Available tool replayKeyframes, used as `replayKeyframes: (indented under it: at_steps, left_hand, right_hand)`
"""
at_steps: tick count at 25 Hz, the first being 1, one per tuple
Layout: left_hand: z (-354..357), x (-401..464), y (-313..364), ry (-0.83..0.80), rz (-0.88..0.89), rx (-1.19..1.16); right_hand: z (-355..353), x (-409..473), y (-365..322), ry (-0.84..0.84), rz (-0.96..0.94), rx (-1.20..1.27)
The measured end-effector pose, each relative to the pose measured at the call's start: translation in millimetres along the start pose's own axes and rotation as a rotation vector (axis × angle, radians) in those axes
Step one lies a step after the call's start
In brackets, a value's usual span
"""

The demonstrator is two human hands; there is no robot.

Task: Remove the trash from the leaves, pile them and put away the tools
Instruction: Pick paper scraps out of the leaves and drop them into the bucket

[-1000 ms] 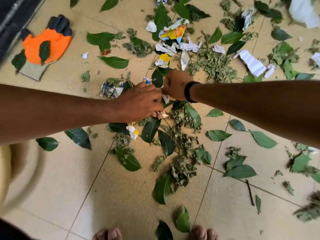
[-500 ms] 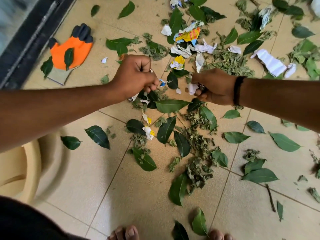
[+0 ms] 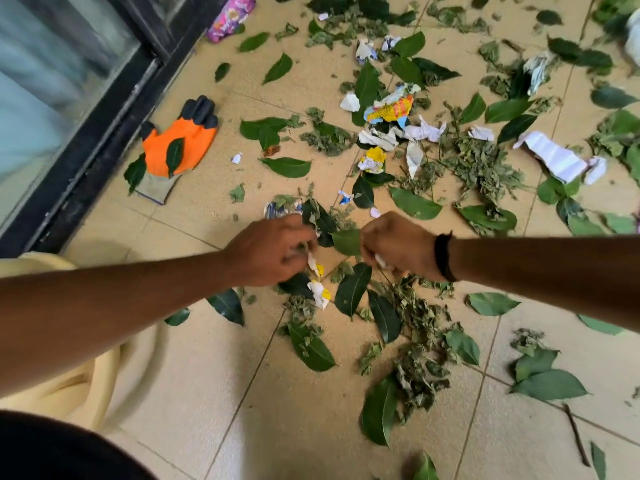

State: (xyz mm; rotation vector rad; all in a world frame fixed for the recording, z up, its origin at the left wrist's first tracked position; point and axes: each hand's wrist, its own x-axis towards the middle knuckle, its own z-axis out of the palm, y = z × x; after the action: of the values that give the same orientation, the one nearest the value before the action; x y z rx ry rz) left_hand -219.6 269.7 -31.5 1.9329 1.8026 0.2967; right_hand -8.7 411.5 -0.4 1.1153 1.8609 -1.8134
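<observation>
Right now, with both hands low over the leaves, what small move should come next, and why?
Probably the left hand should pinch up the white-and-yellow paper scrap lying just below its fingers. The right hand already grips a white scrap, and that piece is the nearest trash among the leaves.

Beige tiled floor (image 3: 194, 358) with thin grout lines. Black-framed glass door (image 3: 52, 84) far left. Cream plastic chair edge (image 3: 100, 386) near left. Soft, even daylight.

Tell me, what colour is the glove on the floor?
The glove is orange with black fingertips and a grey cuff; the head view shows it.
</observation>
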Motion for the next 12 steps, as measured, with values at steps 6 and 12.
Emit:
replayKeyframes:
  at_steps: [6,12]
  left_hand:
    - [4,9,-12,0.018,0.18,0.19]
    - [5,16,-15,-0.012,0.191,0.176]
  right_hand:
    - [37,6,-7,-0.028,-0.305,-0.616]
    - [32,7,-5,-0.037,-0.335,-0.745]
